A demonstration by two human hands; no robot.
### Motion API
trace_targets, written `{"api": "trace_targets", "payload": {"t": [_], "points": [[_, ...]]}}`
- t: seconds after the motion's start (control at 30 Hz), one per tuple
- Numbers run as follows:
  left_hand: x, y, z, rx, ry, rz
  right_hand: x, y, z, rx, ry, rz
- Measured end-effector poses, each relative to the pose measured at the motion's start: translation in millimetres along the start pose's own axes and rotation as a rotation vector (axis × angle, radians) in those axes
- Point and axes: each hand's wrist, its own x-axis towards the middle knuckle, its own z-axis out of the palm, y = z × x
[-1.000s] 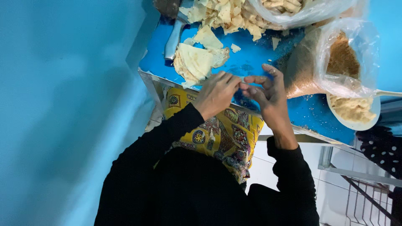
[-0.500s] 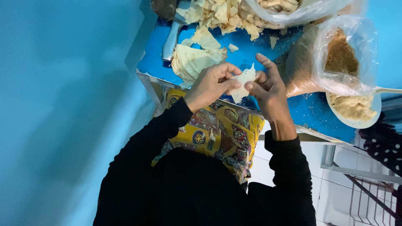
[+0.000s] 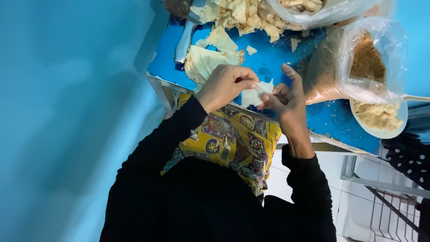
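Observation:
My left hand (image 3: 226, 85) and my right hand (image 3: 284, 101) meet over the near edge of a blue table (image 3: 277, 62). Between their fingertips they pinch a small pale pastry sheet (image 3: 254, 95), folded and held up off the table. Just beyond my left hand lies a stack of the same thin sheets (image 3: 204, 62). My black sleeves reach down to a yellow patterned cloth (image 3: 233, 139) over my lap.
A heap of pastry scraps (image 3: 237, 15) lies at the far edge beside a metal tool (image 3: 182, 38). A clear bag of brown crumbly filling (image 3: 365, 62) leans on a white bowl (image 3: 380, 118) at the right. A blue wall fills the left. Another person's dotted sleeve (image 3: 410, 157) shows at right.
The hands were closed together over the table edge a second ago. They have since drawn slightly apart, and the pale sheet now shows between the fingers.

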Motion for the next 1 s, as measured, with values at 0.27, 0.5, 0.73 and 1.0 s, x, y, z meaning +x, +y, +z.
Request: {"api": "trace_targets", "payload": {"t": [0.27, 0.5, 0.73, 1.0], "points": [[4, -7, 3, 0.045, -0.003, 0.07, -6, 4, 6, -0.09, 0.036, 0.078], [10, -12, 3, 0.176, -0.043, 0.008, -10, 10, 7, -0.207, 0.037, 0.026], [-17, -22, 17, 0.471, 0.181, 0.481, -67, -9, -57, -0.818, 0.36, -0.372], [-41, -47, 7, 0.593, -0.004, 0.706, -105, -11, -253, -1.807, 0.283, -0.194]]}}
